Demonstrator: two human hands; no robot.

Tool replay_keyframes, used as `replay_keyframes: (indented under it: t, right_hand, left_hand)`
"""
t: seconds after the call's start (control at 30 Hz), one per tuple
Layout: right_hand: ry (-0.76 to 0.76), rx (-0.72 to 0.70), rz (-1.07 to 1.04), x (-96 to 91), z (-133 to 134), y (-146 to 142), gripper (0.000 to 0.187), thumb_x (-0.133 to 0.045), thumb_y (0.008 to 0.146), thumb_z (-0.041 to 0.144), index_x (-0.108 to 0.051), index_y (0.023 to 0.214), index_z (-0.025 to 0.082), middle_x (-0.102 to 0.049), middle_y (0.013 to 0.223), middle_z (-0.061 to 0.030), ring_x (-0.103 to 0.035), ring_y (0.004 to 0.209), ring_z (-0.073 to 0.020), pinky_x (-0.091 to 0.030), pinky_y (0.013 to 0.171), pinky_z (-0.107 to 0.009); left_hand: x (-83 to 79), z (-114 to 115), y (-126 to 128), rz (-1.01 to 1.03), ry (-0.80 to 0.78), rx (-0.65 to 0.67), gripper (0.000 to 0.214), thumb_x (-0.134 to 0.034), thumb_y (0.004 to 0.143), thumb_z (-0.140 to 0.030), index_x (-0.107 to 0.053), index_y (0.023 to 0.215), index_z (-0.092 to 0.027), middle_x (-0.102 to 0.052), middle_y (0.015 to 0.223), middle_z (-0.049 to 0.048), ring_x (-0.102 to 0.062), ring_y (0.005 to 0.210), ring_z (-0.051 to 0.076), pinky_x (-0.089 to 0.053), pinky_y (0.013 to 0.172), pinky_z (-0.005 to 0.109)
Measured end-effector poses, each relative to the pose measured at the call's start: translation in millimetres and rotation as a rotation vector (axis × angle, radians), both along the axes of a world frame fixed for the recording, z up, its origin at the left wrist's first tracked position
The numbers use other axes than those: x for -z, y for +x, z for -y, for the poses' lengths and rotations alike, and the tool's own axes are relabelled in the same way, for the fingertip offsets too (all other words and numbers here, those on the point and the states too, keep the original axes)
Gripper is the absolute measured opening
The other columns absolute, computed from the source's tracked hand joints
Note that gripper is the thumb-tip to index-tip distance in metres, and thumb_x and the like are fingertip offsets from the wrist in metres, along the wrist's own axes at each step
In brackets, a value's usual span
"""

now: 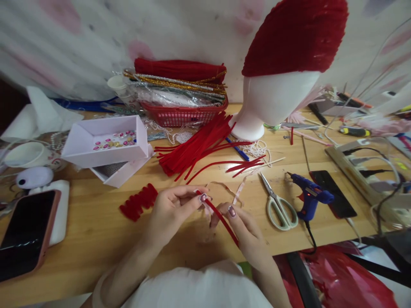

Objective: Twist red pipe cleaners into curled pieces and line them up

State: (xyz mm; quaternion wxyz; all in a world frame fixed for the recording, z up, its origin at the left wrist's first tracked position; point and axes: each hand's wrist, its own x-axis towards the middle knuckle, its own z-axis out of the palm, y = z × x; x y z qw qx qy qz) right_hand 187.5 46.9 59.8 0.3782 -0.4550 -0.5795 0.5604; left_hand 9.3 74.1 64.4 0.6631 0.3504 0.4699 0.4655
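We see both hands close together over the near edge of the desk (96, 222): the left hand (168, 211) pinches the top end of a red stem (221, 218) between thumb and fingertips, and the right hand (245, 231) closes on its lower part, so the stem sits slanted and steady between them. A pale ribbon (239, 192) trails from the pinch. Scissors (279, 207) and glue gun (310, 199) lie just right, probably for easy reach; the stem pile (195, 149) lies behind.

Count them all
Two hands (168, 209) (247, 233), two phones (27, 231) (332, 193), one scissors (278, 204), one glue gun (310, 196), one basket (184, 114), one foam head (272, 100).
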Motion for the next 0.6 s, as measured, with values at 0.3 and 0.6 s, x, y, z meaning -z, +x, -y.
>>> replay_keyframes:
  t: [0.3,0.6]
  right_hand:
    - [0.252,0.010,0.210,-0.6,-6,-2,0.019,-0.049,0.098,0.025,-0.060,0.084,0.019,-0.063,0.081,-0.0017,-0.059,0.078,-0.0144,-0.043,0.071,-0.026]
    - [0.293,0.164,0.186,9.2,-3,-5,0.017,-0.048,0.099,0.024,-0.054,0.114,0.026,-0.060,0.091,-0.0026,-0.059,0.078,-0.0159,-0.045,0.072,-0.029]
  left_hand:
    - [-12.8,-1,-3,-0.067,0.051,-0.071,0.015,-0.078,0.075,-0.022,-0.079,0.090,-0.022,-0.079,0.088,0.0014,-0.074,0.076,0.012,-0.060,0.071,0.016]
    - [-12.9,-14,-1,-0.028,0.123,-0.199,0.012,-0.076,0.078,-0.025,-0.076,0.089,-0.020,-0.075,0.083,-0.0006,-0.072,0.074,0.011,-0.062,0.074,0.021]
